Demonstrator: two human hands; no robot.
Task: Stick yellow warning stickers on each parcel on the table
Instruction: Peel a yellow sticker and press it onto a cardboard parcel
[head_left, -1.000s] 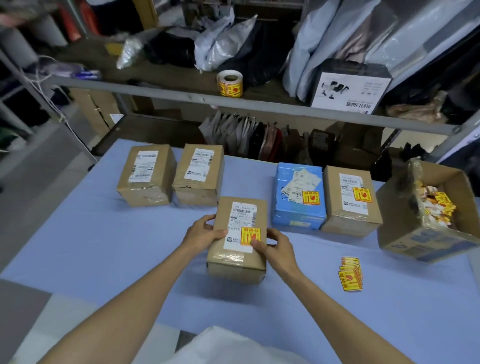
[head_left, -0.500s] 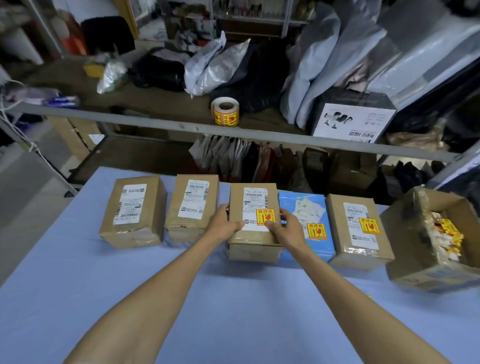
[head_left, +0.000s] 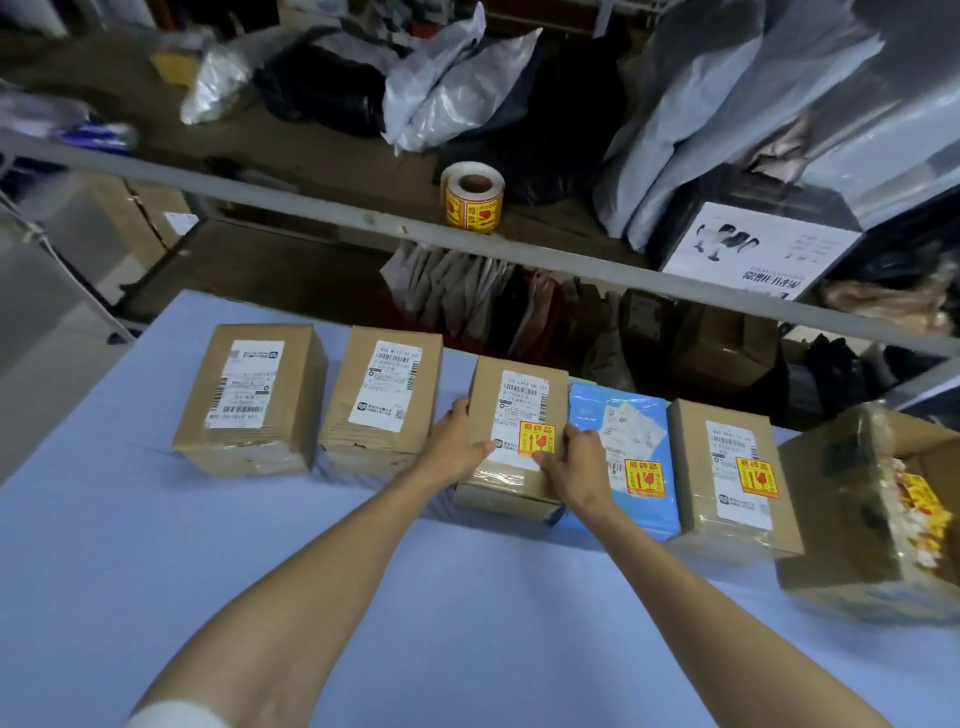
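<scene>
The stickered middle parcel, clasped at its sides by the left hand and right hand, has been returned from the table's near area to the back row, leaving two left-side parcels unlabelled.

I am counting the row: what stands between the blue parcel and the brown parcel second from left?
In the head view, one brown parcel with a yellow sticker, held by both hands.

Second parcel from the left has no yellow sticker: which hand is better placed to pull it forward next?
Probably the left hand: it lies right beside that unstickered parcel, while the right hand sits across the middle parcel.
</scene>
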